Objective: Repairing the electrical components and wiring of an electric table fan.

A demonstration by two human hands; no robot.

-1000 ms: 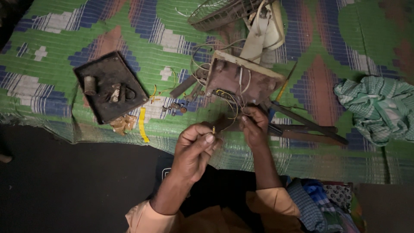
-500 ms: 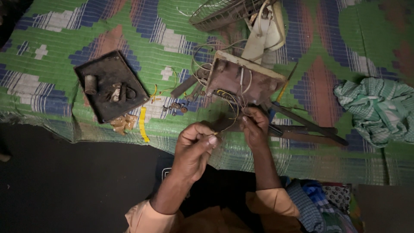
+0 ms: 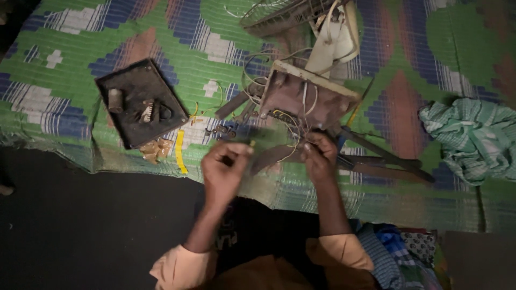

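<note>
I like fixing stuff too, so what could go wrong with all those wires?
The thin wires pinched by the right hand might snap or pull loose from the open box if tugged. The small parts lying loose on the patterned mat could get lost. The dim light might make a slip easier.

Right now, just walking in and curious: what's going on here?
A person sits over a patterned green mat. Their right hand pinches thin wires trailing from an opened brown device casing; the left hand holds a small tool, blurred. A dark tray of small parts lies beside, a green cloth opposite.
</note>
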